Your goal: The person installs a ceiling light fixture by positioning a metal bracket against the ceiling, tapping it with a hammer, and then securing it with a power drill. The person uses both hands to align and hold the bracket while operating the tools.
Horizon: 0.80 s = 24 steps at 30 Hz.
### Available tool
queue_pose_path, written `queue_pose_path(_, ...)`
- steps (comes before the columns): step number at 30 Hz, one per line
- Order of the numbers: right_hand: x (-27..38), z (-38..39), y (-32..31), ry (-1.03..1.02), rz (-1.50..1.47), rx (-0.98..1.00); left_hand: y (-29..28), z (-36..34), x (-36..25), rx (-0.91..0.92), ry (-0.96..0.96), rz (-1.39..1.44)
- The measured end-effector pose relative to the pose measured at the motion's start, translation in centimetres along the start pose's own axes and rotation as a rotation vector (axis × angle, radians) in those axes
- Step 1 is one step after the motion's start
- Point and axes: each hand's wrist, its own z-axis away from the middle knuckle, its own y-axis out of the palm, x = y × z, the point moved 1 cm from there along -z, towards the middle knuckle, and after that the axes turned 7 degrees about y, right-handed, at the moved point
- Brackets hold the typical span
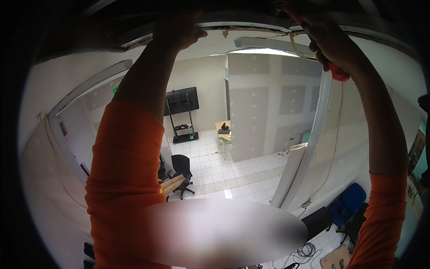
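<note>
Both my arms, in orange sleeves, reach up to a dark opening along the top of the picture. My left hand (pixel 175 32) is at the pale edge (pixel 244 25) of this opening, its thumb pointing right. Its other fingers are lost in the dark, so its grip does not show. On the right, my right hand (pixel 335 47) is closed around a red-handled tool (pixel 339 72). The handle's rounded end sticks out below the fist, and a reddish part reaches into the opening. Its working end is too dark to make out. Beside that hand hangs a beige cable (pixel 294 45).
A metal frame (pixel 319 110) stands at the right, and a light fixture (pixel 264 45) is near the opening. Far below are a screen on a stand (pixel 182 99), a wooden table (pixel 222 125), a black chair (pixel 182 168), a blue chair (pixel 348 204) and coiled cable (pixel 307 253).
</note>
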Motion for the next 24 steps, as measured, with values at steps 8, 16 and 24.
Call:
queue_pose_path(8, -6.6, 3.5, 3.8, -0.299, 0.041, -0.281, 0.4, 0.1, -0.2, -0.190, 0.063, -0.071)
queue_pose_path(16, -14.2, 1.4, 2.1, -0.679, 0.751, -0.235, 0.9, 0.0, 0.2, -0.129, 0.026, -0.070)
queue_pose_path(24, -14.7, -0.1, -0.5, -0.635, 0.834, -0.359, 0.9, 0.1, 0.3, -0.167, 0.068, -0.113)
